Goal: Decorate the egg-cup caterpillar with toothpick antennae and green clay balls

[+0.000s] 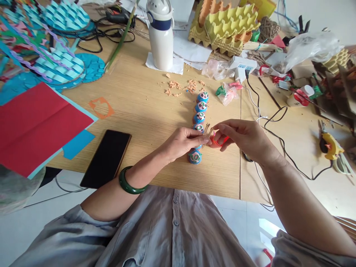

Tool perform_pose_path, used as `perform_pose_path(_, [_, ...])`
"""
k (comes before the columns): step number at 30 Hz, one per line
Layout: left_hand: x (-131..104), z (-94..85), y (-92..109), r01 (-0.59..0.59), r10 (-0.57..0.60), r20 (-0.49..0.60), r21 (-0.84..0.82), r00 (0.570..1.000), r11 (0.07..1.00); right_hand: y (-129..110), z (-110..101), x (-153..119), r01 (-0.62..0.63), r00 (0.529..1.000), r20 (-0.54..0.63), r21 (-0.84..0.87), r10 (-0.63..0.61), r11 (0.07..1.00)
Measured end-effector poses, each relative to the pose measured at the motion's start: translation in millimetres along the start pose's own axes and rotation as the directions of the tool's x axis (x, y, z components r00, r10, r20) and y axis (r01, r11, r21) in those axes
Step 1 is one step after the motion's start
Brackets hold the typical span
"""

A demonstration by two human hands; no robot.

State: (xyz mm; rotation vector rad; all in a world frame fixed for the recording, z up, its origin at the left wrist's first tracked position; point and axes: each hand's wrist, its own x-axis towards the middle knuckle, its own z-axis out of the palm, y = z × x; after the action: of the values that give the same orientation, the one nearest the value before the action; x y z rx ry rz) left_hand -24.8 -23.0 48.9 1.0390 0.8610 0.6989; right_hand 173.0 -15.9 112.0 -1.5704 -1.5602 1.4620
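Blue domed pieces (199, 118) sit lined up on the table (155, 111), tops looking pretty much decorated, but can't tell what's left. Left hand (182, 144), reaching in low, pinches a few thin sticks (210, 132) just over the row. Right hand (241, 137) arches in, fingers curled by the stick tips; can't tell if it's gripping any.

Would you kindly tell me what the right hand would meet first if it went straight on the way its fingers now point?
The right hand would most likely meet the sticks in the left hand first; depth is unclear, so they may already touch.
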Motion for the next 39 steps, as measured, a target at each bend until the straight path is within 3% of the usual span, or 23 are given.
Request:
perform_pose_path(3, [1,0.0,-1,-0.026,0.026,-0.03,-0.012,0.999,1.0,2,-1,-1,0.05,0.997,-0.053,-0.102,-0.056,0.994])
perform_pose_path(6, [1,-2.9,-2,-0.043,0.043,-0.088,-0.005,0.995,0.999,11,-11,-2,0.117,0.937,-0.262,-0.39,-0.231,0.913])
perform_pose_path(8, [2,-7.1,-3,-0.042,0.04,-0.126,-0.012,0.991,0.999,22,-22,-3,0.024,0.884,-0.354,-0.617,-0.305,0.786])
perform_pose_path(10, [4,-12.1,-6,-0.04,0.035,-0.158,-0.031,0.987,0.999,35,-29,-4,-0.119,0.89,-0.384,-0.716,-0.246,0.687])
perform_pose_path(14, [9,-19.0,-12,-0.045,0.027,-0.207,-0.083,0.978,0.996,56,-28,-3,-0.186,0.96,-0.279,-0.647,-0.003,0.739])
perform_pose_path(19, [15,-19.5,-16,-0.053,0.032,-0.237,-0.081,0.971,0.995,60,-27,2,-0.203,0.953,-0.301,-0.551,0.035,0.81])
perform_pose_path(26, [21,-22.2,-24,-0.045,0.017,-0.279,-0.096,0.96,0.994,66,-83,47,-0.195,0.849,-0.528,-0.287,0.014,0.938])
perform_pose_path(28, [22,-21.8,-24,-0.035,0.001,-0.283,-0.113,0.959,0.993,70,-101,67,-0.196,0.79,-0.612,-0.191,0.04,0.962])
perform_pose_path(30, [21,-21.5,-24,-0.026,-0.009,-0.277,-0.119,0.961,0.993,71,-115,84,-0.245,0.728,-0.682,-0.159,0.073,0.956])
perform_pose_path(33, [21,-23.1,-23,-0.024,-0.01,-0.27,-0.12,0.963,0.992,70,-131,103,-0.316,0.672,-0.732,-0.154,0.106,0.936])
perform_pose_path(39, [24,-29.2,-25,-0.025,-0.016,-0.283,-0.142,0.959,0.99,72,-148,128,-0.473,0.635,-0.735,-0.126,0.238,0.872])
